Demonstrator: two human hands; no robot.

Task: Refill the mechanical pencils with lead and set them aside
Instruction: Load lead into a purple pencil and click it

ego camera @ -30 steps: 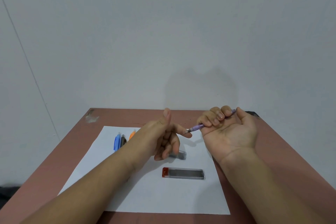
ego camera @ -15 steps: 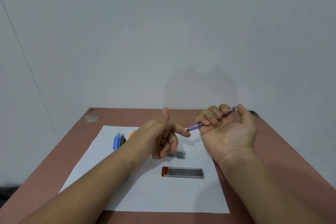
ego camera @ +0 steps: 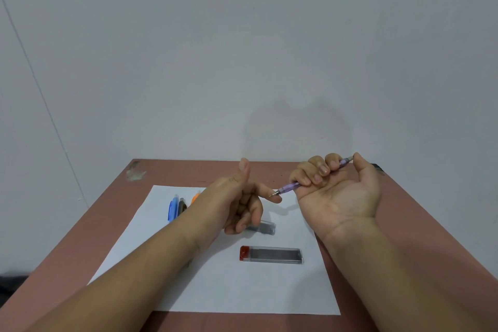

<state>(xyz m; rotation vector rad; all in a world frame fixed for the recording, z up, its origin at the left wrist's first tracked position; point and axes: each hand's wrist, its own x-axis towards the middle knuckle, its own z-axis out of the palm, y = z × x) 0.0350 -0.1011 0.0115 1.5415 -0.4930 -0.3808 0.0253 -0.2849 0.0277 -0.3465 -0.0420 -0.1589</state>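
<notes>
My right hand [ego camera: 339, 194], palm up, grips a purple mechanical pencil [ego camera: 289, 187] in its curled fingers, thumb on the rear end. The pencil's tip points left and touches the index fingertip of my left hand [ego camera: 242, 197], which has its thumb up and other fingers curled, holding nothing. A clear lead case with a red cap [ego camera: 270, 254] lies on the white paper [ego camera: 221, 283] below the hands. A second lead case [ego camera: 265, 227] lies partly under my left fingers. Blue [ego camera: 172, 209], black [ego camera: 182, 206] and orange [ego camera: 194, 198] pencils lie at the paper's left, partly hidden by my left arm.
The paper sits on a reddish-brown table [ego camera: 420, 229] pushed against a plain white wall. A worn patch [ego camera: 136, 171] marks the table's far left corner. A small dark object [ego camera: 377, 167] sits at the far right corner behind my right hand.
My right hand has risen slightly with the purple pencil. The left index finger stays at the pencil's tip. Cases and other pencils have not moved.
</notes>
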